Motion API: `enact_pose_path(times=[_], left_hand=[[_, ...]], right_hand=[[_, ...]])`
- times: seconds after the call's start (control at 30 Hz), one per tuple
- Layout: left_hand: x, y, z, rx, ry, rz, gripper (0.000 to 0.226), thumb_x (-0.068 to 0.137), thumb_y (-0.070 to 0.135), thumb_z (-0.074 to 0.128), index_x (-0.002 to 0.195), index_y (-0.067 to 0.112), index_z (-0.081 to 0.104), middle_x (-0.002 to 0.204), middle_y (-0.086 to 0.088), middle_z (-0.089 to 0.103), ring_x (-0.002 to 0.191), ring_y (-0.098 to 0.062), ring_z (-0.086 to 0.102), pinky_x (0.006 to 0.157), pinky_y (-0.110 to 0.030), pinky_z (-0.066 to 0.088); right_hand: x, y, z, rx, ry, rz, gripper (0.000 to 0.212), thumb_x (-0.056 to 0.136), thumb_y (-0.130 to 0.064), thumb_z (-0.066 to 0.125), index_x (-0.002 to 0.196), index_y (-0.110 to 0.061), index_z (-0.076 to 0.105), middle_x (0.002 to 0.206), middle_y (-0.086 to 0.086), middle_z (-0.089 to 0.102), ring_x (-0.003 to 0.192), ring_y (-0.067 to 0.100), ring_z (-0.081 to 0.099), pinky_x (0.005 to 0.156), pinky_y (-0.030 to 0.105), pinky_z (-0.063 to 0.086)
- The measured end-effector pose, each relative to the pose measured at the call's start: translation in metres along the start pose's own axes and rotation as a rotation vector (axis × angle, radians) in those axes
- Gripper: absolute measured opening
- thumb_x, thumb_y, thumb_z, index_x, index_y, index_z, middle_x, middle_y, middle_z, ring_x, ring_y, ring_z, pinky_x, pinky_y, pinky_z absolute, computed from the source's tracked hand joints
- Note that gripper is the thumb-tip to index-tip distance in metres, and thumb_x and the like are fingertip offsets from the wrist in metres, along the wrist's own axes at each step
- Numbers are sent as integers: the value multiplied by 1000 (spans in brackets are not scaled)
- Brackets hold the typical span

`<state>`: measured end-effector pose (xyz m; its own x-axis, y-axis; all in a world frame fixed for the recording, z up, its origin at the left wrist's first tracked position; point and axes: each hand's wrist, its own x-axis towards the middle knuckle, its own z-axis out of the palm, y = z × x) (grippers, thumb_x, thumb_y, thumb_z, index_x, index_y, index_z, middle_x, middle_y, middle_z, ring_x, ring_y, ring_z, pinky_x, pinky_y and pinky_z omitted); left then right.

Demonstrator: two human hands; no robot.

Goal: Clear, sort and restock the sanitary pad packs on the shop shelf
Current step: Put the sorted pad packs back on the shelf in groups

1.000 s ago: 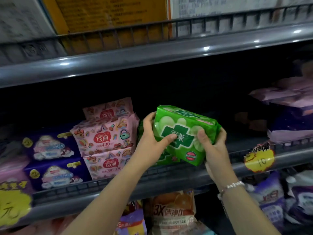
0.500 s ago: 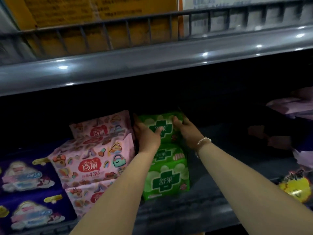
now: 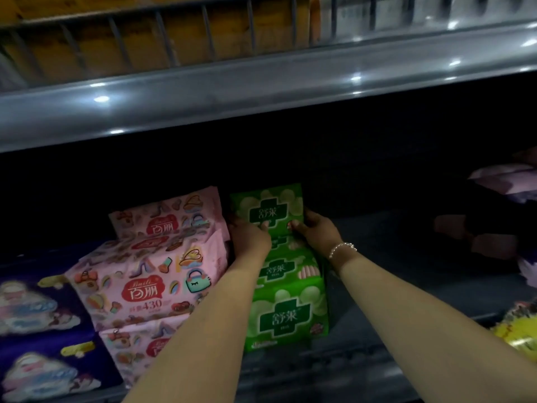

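A green pad pack [image 3: 268, 209] with a dark green cross stands upright at the back of the shelf, behind two more green packs [image 3: 290, 312] lined up toward the front. My left hand [image 3: 250, 238] grips its lower left corner. My right hand [image 3: 315, 231], with a bead bracelet on the wrist, grips its lower right corner. Pink patterned packs [image 3: 145, 282] are stacked directly left of the green row.
Dark purple packs [image 3: 43, 330] fill the far left. The grey shelf floor [image 3: 392, 286] right of the green row is bare up to pale purple packs [image 3: 505, 181] at the right edge. A yellow price tag [image 3: 520, 330] hangs at the front rail. An upper shelf edge [image 3: 261, 94] runs overhead.
A second ago both hands held the green pack in front of the shelf. It went to the back of the green row, and now stands upright there, still held.
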<state>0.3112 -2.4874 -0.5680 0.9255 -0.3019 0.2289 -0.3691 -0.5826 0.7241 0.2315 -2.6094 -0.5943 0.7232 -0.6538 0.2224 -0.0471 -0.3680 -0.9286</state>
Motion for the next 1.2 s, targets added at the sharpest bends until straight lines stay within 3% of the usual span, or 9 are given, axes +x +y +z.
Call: enact_pose_path(times=[0.13, 0.23, 0.3, 0.37, 0.47, 0.57, 0.87, 1.0, 1.2], left_hand=[[-28, 13, -8, 1, -30, 19, 87, 99, 41, 46, 149, -9, -6, 156, -27, 11, 143, -36, 19, 114, -36, 26], [-59, 15, -25, -52, -45, 59, 74, 98, 40, 47, 152, 6, 11, 149, -23, 32, 129, -39, 43, 101, -38, 44], [-91, 8, -43, -172, -44, 126, 56, 97, 33, 49, 146, 12, 30, 127, -14, 56, 101, -29, 61, 80, -35, 53], [-134, -4, -66, -328, -51, 202, 43, 99, 22, 49, 140, 13, 41, 114, 2, 58, 93, -12, 57, 75, -24, 45], [-192, -32, -96, -398, -27, 293, 34, 99, 16, 49, 133, 15, 49, 124, 4, 54, 95, 0, 52, 76, -5, 38], [-235, -74, -111, -416, -27, 300, 28, 98, 14, 50, 125, 18, 54, 122, 3, 56, 94, 3, 54, 74, 0, 39], [-332, -233, -122, -454, 88, 3, 18, 94, 15, 53, 106, 28, 57, 107, 3, 62, 92, -9, 62, 81, -19, 47], [-358, -287, -120, -387, 79, -124, 18, 97, 9, 50, 109, 20, 59, 102, 11, 59, 89, 1, 55, 72, 0, 39], [-377, -369, -99, -290, -16, -338, 25, 99, 18, 50, 120, 9, 60, 113, -5, 62, 93, -13, 57, 67, -10, 39]], right_hand=[[-25, -13, -9, 48, -2, 18, 52, 93, -30, 61, 142, -16, 48, 131, 6, 61, 116, 21, 60, 101, 31, 46], [-68, -30, -15, 126, 74, 9, 46, 96, -28, 57, 140, -13, 50, 132, 7, 60, 117, 19, 58, 99, 28, 45], [-106, -40, -17, 175, 119, -50, 37, 97, -25, 56, 133, -17, 57, 123, 2, 64, 108, 12, 60, 91, 24, 47], [-148, -45, -16, 135, 131, -117, 31, 97, -25, 55, 127, -21, 61, 116, -5, 66, 103, 7, 62, 86, 24, 50], [-209, -43, -2, 127, 85, -184, 21, 96, -23, 57, 116, -28, 64, 110, -12, 66, 94, 0, 63, 77, 17, 51], [-264, -33, 25, 103, 63, -230, 22, 95, -22, 60, 116, -25, 66, 113, -13, 67, 106, 0, 61, 90, 16, 47], [-393, 22, 133, 181, -257, -12, 24, 93, -10, 61, 108, -28, 62, 107, -12, 66, 89, -7, 63, 74, 13, 51], [-427, 52, 170, 100, -372, 70, 25, 94, -14, 60, 118, -21, 62, 106, -20, 61, 92, -13, 60, 79, 9, 48], [-455, 98, 209, -115, -526, 287, 40, 94, -30, 62, 131, -19, 54, 119, -8, 60, 96, 0, 54, 86, 17, 48]])
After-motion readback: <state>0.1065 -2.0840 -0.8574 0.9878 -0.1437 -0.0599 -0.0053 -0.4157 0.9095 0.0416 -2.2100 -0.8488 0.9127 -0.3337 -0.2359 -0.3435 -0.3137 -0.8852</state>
